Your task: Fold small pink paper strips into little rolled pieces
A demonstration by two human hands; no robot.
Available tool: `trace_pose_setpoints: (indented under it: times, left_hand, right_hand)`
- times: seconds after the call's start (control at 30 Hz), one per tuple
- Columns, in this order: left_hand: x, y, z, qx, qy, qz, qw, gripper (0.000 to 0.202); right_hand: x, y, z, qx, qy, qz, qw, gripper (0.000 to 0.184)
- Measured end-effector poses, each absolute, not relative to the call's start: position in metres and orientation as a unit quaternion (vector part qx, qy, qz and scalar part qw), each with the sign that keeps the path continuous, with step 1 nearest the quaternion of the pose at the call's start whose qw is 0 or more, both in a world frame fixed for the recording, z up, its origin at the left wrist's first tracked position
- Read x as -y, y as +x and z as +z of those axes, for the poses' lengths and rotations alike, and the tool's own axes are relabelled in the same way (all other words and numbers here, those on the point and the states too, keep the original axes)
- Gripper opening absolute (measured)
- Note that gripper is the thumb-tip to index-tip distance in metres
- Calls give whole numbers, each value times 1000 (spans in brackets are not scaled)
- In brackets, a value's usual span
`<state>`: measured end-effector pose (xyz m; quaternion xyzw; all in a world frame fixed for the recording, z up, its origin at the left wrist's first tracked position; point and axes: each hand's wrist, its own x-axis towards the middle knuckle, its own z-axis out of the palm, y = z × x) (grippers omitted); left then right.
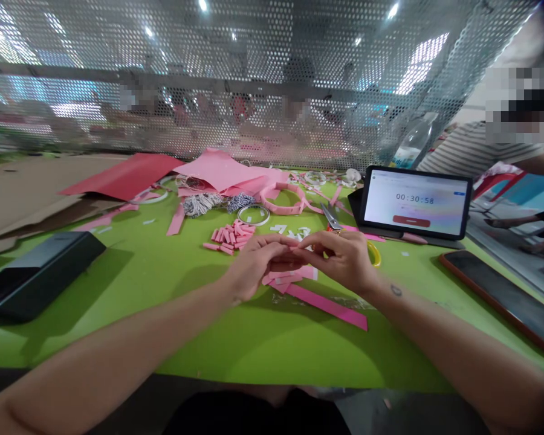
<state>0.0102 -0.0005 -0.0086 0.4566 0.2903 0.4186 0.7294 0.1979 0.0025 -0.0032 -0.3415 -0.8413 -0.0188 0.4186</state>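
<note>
Head view | left hand (259,266) and right hand (342,260): both grips narrow, pinching a small pink paper strip (294,248) between them | long pink strip (326,307) beneath, on green counter (199,338) | cut pink pieces (229,237) farther left | scissors (330,216) beyond right hand

Matt pink paper strips (326,307) lie at 5 o'clock from the hands (299,257), on the smooth green worktop (199,350). Scissors (330,216) at 1 o'clock have bright steel blades; a perforated metal sheet (272,78) at 12 o'clock looks dull.
</note>
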Motion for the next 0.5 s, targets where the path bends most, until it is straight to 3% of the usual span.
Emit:
trace_pose_setpoints:
  times: [0.3,0.5]
  left_hand:
    - [3,12,-10,-286,531,402,689,18]
    - [0,9,-8,-266,468,394,745,15]
  right_hand:
    - [0,191,0,795,-417,125,423,22]
    - [-3,192,3,775,-371,316,403,34]
